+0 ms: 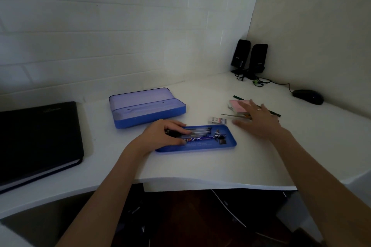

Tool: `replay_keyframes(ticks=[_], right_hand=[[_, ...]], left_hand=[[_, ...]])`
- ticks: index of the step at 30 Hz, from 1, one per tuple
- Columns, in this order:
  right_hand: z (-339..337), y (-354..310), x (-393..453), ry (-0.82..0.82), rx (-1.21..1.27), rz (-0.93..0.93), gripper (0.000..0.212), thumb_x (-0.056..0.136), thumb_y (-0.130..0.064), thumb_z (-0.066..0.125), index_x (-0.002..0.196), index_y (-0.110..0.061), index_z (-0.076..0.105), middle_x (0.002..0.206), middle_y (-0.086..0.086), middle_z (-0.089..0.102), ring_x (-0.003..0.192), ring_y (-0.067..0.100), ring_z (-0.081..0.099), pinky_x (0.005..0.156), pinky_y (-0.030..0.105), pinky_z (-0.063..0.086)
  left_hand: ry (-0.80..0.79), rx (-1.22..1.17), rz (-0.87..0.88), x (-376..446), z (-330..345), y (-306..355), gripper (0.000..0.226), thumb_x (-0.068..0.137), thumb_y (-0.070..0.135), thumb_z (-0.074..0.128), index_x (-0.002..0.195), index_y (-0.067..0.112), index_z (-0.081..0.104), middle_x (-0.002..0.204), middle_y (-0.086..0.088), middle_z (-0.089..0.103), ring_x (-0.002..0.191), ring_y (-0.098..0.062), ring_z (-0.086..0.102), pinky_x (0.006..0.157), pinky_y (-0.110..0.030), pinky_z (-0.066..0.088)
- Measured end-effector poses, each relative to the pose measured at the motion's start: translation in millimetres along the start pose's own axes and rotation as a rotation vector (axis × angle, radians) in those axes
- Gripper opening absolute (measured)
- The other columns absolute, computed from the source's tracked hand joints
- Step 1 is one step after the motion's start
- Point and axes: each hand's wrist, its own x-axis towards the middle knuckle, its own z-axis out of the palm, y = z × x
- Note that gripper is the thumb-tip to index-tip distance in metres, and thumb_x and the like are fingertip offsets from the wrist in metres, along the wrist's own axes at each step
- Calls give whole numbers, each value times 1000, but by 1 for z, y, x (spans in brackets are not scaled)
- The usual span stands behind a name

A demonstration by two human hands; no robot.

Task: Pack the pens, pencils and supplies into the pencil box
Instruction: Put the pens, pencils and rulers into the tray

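Pencil box (148, 109) open, left hand (162, 134) fingers flat on pens (197, 132), right hand (259, 121) fingers spread, labels unreadable

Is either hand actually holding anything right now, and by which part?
Neither grips anything. The left hand rests its fingers on the left ends of the pens in the tray; the right hand hovers open over the loose supplies.
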Motion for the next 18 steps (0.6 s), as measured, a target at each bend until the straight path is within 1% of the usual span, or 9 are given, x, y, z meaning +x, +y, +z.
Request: replay_keyframes(ticks=[2,3,5,7,11,14,18], right_hand=[[1,1,7,32,-51,-19,69,78,-73,36,139,-42,27,150,1,34,131,33,37,106,58,31],[1,0,8,58,-83,-30,63,83,-68,37,138,-38,32,147,4,39,126,34,41,104,55,35],[4,-3,8,107,-151,-76,52,91,-53,39,138,-30,36,141,10,42,121,36,42,102,52,37],[5,-10,6,129,-239,-131,47,95,-41,37,140,-25,35,138,15,42,121,36,41,101,51,37],[5,-17,3,138,-330,-171,44,98,-27,35,142,-21,31,139,17,42,122,35,43,100,50,36],[2,-18,4,229,-380,-187,39,95,-12,39,133,-12,39,133,16,48,117,32,48,96,47,40],[2,-20,6,247,-339,-126,27,93,-8,41,120,-7,46,121,15,56,106,30,55,89,42,44]], left_hand=[[-1,6,0,1,-1,0,34,69,25,79,91,48,69,116,18,61,113,1,52,102,-25,37],[-3,7,-1,1,0,0,34,69,25,79,92,47,69,117,18,61,112,1,52,102,-25,37],[-4,3,5,2,0,-2,33,68,25,80,92,46,70,118,16,62,112,1,53,104,-26,38],[2,-4,6,1,0,-3,33,68,25,80,92,45,71,118,15,63,112,0,54,104,-28,39],[13,-10,-7,2,0,-3,32,67,25,80,95,39,72,117,16,63,112,-1,54,105,-31,40],[15,-14,-5,2,0,-4,33,67,25,80,96,38,72,117,15,64,112,-2,54,105,-33,41],[11,-8,-8,2,0,-3,34,69,23,80,100,33,72,118,13,63,112,-2,54,105,-29,40]])
